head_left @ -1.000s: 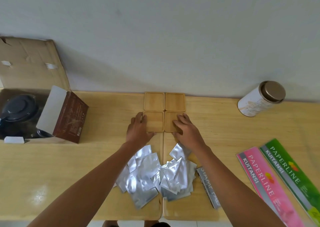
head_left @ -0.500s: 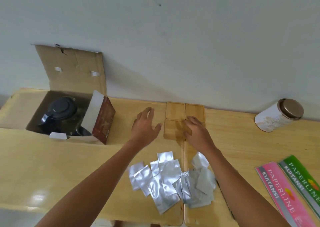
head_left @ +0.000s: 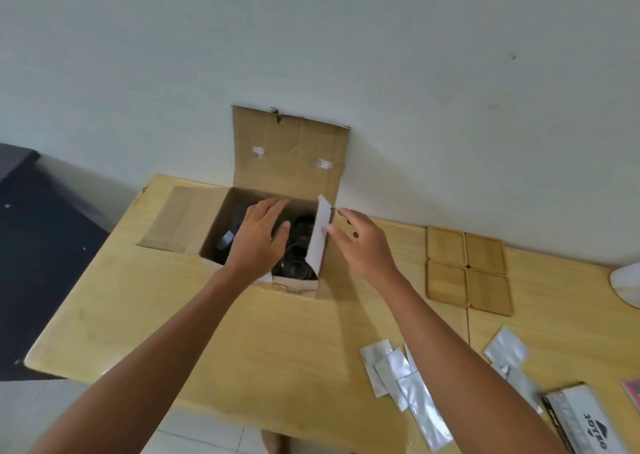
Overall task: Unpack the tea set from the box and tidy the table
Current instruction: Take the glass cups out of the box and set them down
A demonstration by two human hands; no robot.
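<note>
An open cardboard box (head_left: pixel 291 148) stands at the back of the wooden table (head_left: pixel 173 318), its rear flap up against the wall. Dark tea ware (head_left: pixel 300 242) lies inside, partly hidden. My left hand (head_left: pixel 258 242) hovers over the box opening with fingers spread and nothing in it. My right hand (head_left: pixel 360 242) is open beside the white inner flap (head_left: pixel 318 242) at the box's right side, its thumb at the flap's edge. Several wooden coasters (head_left: pixel 467 270) lie in a square to the right.
Several silver foil sachets (head_left: pixel 405 381) are scattered at the front right, next to a grey printed packet (head_left: pixel 585 422). A white tin (head_left: pixel 628 285) pokes in at the right edge. A dark surface (head_left: pixel 38 252) lies left of the table.
Both hands left the coasters and moved left to the box. The camera swung left, so the box now sits in the middle of the view.
</note>
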